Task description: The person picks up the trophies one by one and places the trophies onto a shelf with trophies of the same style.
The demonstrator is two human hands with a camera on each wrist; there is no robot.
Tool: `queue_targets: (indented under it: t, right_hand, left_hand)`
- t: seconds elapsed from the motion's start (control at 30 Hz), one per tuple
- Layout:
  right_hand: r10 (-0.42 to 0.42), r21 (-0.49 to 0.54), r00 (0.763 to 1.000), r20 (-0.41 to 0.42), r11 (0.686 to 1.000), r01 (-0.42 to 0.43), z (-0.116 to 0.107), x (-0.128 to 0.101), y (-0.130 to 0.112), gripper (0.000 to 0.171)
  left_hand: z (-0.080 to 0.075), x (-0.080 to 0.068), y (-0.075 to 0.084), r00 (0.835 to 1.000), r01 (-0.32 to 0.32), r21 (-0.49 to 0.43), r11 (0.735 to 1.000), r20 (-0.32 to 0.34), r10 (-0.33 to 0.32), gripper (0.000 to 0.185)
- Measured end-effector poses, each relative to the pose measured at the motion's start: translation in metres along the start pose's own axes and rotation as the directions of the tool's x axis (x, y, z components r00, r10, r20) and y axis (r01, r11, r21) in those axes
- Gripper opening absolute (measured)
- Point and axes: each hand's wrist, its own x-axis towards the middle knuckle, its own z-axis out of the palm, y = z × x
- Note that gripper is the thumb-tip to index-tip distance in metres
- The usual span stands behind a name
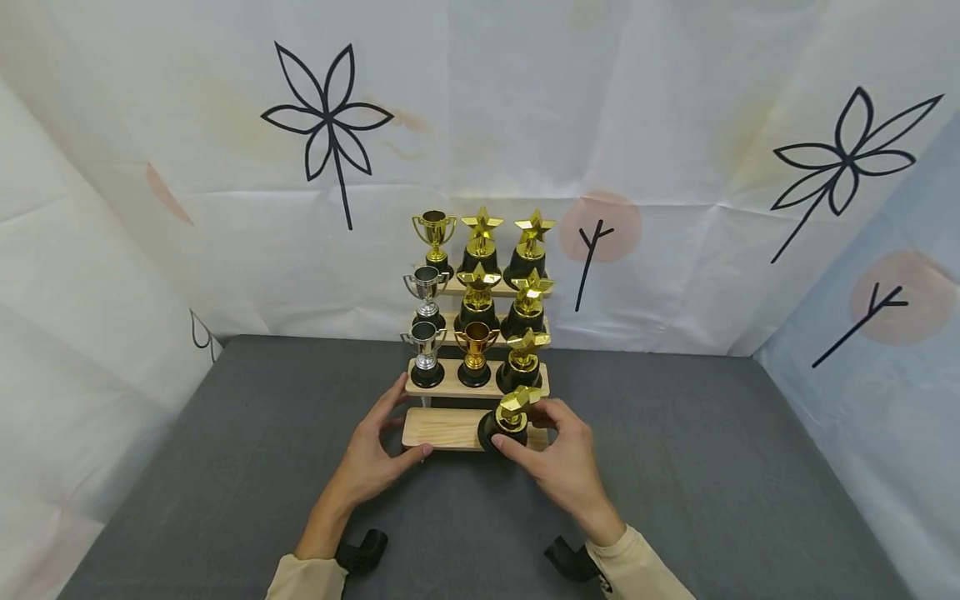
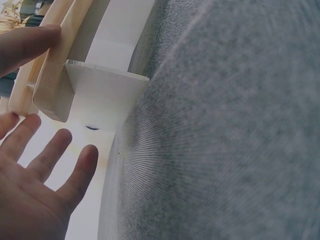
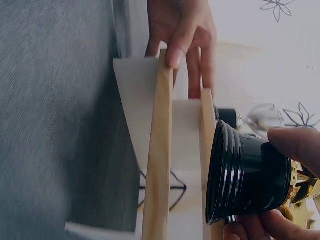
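Note:
My right hand (image 1: 561, 457) grips a gold star trophy (image 1: 513, 414) by its black base, thumb on one side and fingers on the other. The trophy leans slightly over the right part of the lowest wooden shelf (image 1: 438, 428); in the right wrist view its base (image 3: 250, 172) appears apart from the shelf. My left hand (image 1: 366, 463) is at that shelf's left end, thumb against the front edge and other fingers spread behind. Directly above, a shelf holds a silver cup (image 1: 425, 354), a bronze-coloured cup (image 1: 476, 353) and a star trophy (image 1: 522, 362).
Higher shelves carry another silver cup (image 1: 427, 297), a gold cup (image 1: 434, 241) and several star trophies (image 1: 481, 243). White panels (image 2: 105, 95) support the rack, which stands on a grey tabletop (image 1: 697, 467). A white patterned cloth (image 1: 495, 100) hangs behind.

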Motion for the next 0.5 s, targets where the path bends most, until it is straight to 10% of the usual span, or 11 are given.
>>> queue_targets:
  t: [0.5]
  right_hand:
    - [-0.013,0.005,0.997,0.081,1.000,0.012,0.052,0.008,-0.006,0.045]
  left_hand:
    - [0.000,0.000,-0.002,1.000,-0.013,0.014,1.000,0.001,0.013,0.102]
